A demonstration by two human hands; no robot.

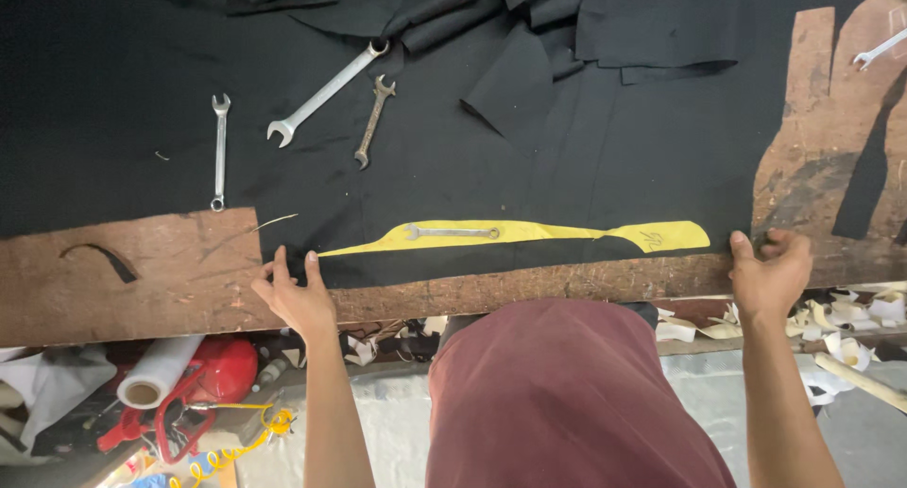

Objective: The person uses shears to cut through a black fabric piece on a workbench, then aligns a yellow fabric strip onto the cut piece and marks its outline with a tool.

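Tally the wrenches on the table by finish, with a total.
Shiny steel wrenches: 4 — small one at left, long one, one on the yellow pattern piece, one at far right edge
Rusty wrenches: 1
Total: 5

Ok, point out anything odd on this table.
Several wrenches lie on the black fabric, one wrench resting on the long yellow pattern piece. One rusty wrench stands out among the shiny ones. Paper scraps litter the floor.

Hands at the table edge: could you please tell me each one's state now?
Left hand: open, fingers spread on the black fabric sheet.
Right hand: curled, gripping that fabric's edge.
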